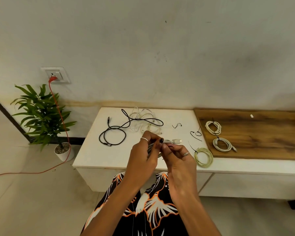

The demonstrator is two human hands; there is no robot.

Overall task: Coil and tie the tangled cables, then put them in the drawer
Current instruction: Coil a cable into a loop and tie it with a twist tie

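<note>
Head view: both hands over the white surface (95, 155).
Left hand (144, 156): fingers grip a grey cable bundle (170, 141).
Right hand (179, 159): fingers pinch the same bundle.
Loose cables: black cable (115, 133), white tangle (143, 120).
Tied coils: green coil (204, 157), two white coils (213, 127) on the wood.

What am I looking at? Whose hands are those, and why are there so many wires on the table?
The camera sits on a person's head, looking down, so you see their own two hands. The left hand and right hand together hold a grey cable they are bundling. On the white table lie a loose black cable and a tangled white cable, not yet tidied. Three coiled cables are already tied: a yellowish one and two on the wooden board. Small black ties wait nearby.
</note>
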